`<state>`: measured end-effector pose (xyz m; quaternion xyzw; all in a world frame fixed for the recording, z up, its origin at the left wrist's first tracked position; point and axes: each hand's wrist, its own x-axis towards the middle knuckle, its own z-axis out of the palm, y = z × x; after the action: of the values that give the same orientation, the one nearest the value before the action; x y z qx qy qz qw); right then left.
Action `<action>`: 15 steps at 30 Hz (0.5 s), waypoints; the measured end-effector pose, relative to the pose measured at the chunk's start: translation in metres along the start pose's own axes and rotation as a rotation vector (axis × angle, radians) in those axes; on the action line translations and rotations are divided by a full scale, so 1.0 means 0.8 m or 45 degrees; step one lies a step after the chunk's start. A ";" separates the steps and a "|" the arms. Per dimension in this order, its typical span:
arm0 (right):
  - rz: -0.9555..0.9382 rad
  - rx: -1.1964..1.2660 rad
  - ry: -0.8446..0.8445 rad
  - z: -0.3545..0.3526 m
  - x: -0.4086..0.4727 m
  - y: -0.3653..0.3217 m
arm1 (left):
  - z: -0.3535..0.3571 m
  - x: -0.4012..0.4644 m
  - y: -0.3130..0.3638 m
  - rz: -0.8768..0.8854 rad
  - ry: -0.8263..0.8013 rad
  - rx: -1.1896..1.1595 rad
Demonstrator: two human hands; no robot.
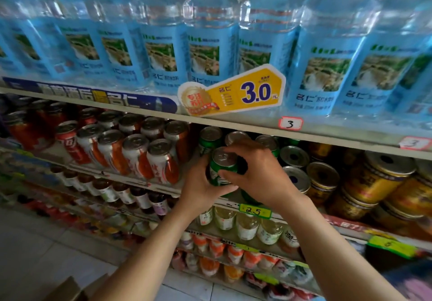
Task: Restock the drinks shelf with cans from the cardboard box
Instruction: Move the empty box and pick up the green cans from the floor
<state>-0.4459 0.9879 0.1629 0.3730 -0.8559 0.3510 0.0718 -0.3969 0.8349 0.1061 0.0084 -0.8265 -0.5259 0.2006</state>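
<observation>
Now both hands putting green can (221, 168) on shelf (233, 125), at front of green row. Left hand (201, 183) cupping can from below, fingers curled. Right hand (259, 172) pinching its side. Next probably: setting can down straight, letting go, going back to box (77, 289).

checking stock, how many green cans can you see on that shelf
4 at least: one green can gripped by the left hand and right hand, three behind it. More may be hidden behind the hands.
</observation>
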 end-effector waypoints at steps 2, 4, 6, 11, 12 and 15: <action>0.005 -0.038 -0.002 0.002 -0.001 0.002 | 0.006 0.001 -0.005 -0.020 -0.006 -0.022; 0.022 -0.067 0.002 0.003 -0.003 0.003 | 0.011 0.002 -0.010 -0.016 -0.016 -0.039; 0.040 -0.079 0.005 0.002 -0.003 0.004 | 0.014 0.004 -0.013 -0.032 -0.032 -0.051; 0.041 -0.090 -0.015 -0.003 0.000 0.006 | 0.017 0.006 -0.021 -0.072 -0.099 -0.076; 0.031 -0.083 -0.020 -0.004 0.000 0.007 | 0.015 0.007 -0.020 -0.050 -0.135 -0.048; 0.015 -0.055 0.005 -0.006 -0.002 0.009 | 0.010 0.010 -0.021 0.022 -0.242 0.002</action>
<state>-0.4505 0.9951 0.1621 0.3657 -0.8653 0.3335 0.0796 -0.4099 0.8325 0.0914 -0.0485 -0.8423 -0.5220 0.1257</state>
